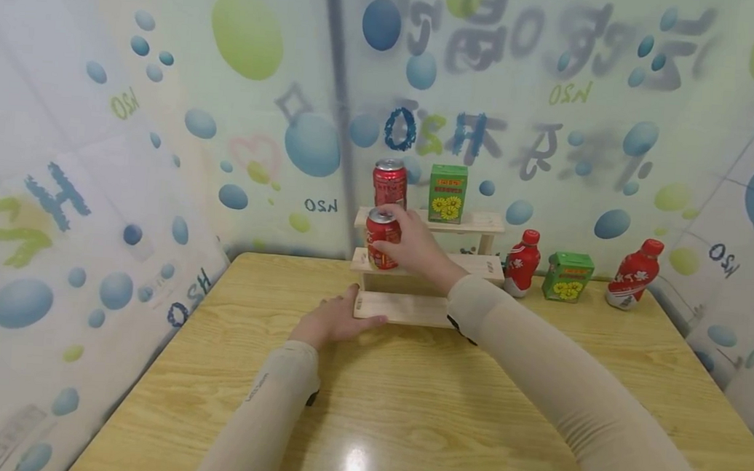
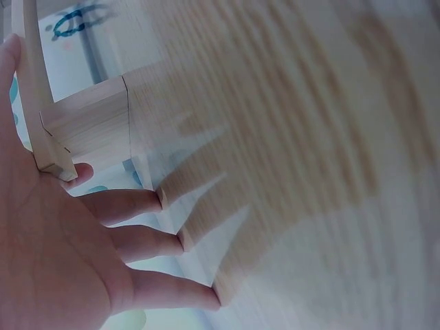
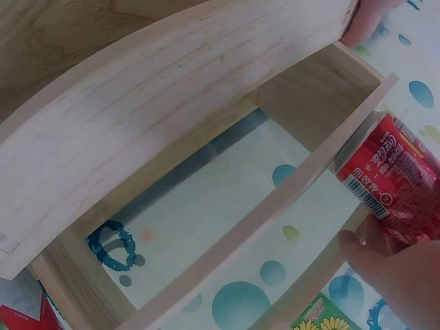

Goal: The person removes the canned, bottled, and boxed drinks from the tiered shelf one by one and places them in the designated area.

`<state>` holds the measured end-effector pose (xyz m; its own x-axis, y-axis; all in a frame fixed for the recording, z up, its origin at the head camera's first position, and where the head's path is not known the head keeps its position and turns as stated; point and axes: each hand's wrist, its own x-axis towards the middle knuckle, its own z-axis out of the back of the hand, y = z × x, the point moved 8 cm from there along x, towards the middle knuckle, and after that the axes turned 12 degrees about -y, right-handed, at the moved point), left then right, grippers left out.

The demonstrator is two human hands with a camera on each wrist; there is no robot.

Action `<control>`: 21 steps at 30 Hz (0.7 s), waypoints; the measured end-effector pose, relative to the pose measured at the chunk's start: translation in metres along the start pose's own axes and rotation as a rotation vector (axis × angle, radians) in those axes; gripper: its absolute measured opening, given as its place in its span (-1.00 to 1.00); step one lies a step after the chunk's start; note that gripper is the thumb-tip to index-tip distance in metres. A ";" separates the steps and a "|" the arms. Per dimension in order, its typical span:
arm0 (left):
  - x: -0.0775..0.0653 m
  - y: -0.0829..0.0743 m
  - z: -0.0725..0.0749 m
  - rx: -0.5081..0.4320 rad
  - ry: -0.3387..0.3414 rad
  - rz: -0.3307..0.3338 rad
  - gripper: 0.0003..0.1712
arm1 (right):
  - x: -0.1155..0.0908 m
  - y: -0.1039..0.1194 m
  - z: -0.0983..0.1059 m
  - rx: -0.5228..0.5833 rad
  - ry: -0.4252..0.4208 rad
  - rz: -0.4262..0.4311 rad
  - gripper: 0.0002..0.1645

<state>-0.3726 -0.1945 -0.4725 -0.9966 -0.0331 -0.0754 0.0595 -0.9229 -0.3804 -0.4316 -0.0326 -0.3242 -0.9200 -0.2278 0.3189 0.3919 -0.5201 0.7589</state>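
Observation:
A three-step wooden rack stands on the table near the wall. My left hand is at the left end of its lowest board, thumb along the front and a finger behind the end. In the left wrist view the other fingers reach straight down to the tabletop. My right hand grips a red Coca-Cola can from its right side, at the left end of the middle step. The can is upright, and its bottom is right at the board in the right wrist view.
On the top step are another red can at the left and a green drink carton. Right of the rack stand a red bottle, a second green carton and another red bottle. A patterned wall rises behind.

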 end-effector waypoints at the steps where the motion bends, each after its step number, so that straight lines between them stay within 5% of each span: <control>1: 0.000 0.000 0.000 -0.001 0.001 0.001 0.53 | 0.000 0.000 0.000 0.000 -0.002 -0.005 -0.22; 21: -0.001 0.001 0.001 -0.011 -0.016 0.006 0.52 | -0.020 0.006 0.024 0.021 -0.039 0.055 -0.30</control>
<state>-0.3715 -0.1959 -0.4722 -0.9970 -0.0448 -0.0628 0.0658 -0.9184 -0.3903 -0.4108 -0.0112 -0.3125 -0.8967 -0.2233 0.3821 0.4422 -0.4900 0.7513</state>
